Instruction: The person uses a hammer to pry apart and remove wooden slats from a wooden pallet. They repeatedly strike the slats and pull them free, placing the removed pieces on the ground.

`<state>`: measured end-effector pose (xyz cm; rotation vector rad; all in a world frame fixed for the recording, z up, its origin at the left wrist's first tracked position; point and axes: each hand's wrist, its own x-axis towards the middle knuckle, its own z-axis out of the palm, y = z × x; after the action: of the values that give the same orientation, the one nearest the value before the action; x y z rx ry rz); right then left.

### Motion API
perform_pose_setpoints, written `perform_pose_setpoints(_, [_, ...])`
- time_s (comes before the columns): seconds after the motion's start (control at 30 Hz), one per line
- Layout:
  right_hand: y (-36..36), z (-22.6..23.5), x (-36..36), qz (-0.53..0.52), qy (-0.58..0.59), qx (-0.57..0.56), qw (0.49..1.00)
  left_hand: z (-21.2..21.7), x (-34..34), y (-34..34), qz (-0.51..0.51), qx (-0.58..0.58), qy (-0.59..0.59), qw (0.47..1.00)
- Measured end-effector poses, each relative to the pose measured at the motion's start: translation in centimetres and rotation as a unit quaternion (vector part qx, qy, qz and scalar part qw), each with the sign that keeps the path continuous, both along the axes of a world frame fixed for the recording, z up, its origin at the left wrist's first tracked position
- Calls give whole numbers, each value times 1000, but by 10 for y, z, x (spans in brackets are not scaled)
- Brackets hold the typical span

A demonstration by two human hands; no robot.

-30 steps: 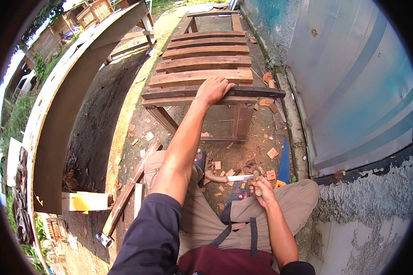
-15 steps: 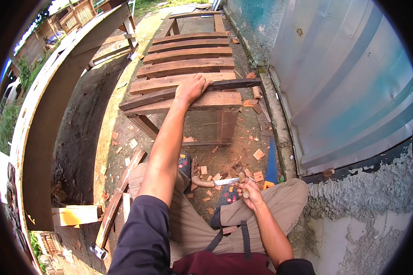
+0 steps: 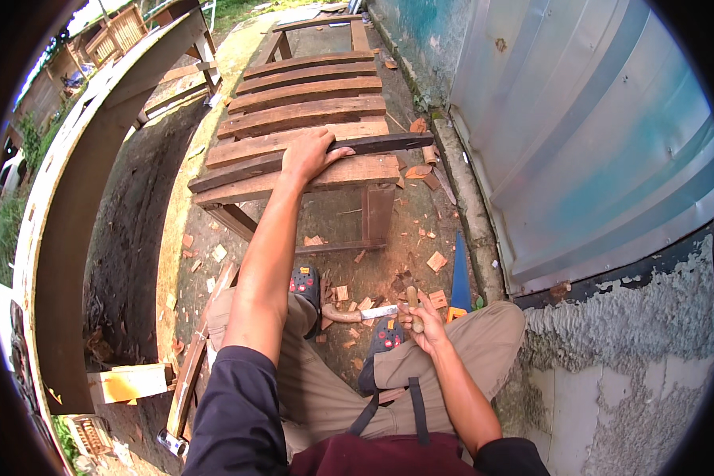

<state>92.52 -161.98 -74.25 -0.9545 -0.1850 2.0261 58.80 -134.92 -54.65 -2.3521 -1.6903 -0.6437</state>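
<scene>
Your left hand lies palm down on a dark plank that rests across the near end of the slatted wooden bench. The fingers are spread flat and pressing rather than curled, so nothing is enclosed in this hand. The plank's long axis runs left to right across your view, slightly raised toward the right, crossways to your outstretched arm and roughly parallel to the slats beneath it. Your left arm is extended almost straight forward, elbow open, reaching well ahead of your knees.

Your right hand stays low between your thighs, well apart from the plank, fingers closed around the wooden handle of a hammer. Its metal head points left toward a curved wooden piece on the ground, just beside your dark shoe. The right forearm is bent and tucked close to your body. Wood chips litter the soil nearby, and a blue handsaw lies along the foot of the corrugated metal wall. The left hand is the nearer to the plank.
</scene>
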Motion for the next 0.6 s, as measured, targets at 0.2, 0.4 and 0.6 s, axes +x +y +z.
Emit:
perform_pose_setpoints(0.2, [3, -2, -4, -23, 7, -4, 1000, 1, -10, -22, -47, -11, 6, 999])
perform_pose_setpoints(0.4, [5, 10, 1, -109, 116, -97, 983, 21, -13, -41, -41, -41, 76, 995])
perform_pose_setpoints(0.6, [4, 39, 7, -57, 297, -84, 949, -7, 49, -29, 10, 4, 13, 1000])
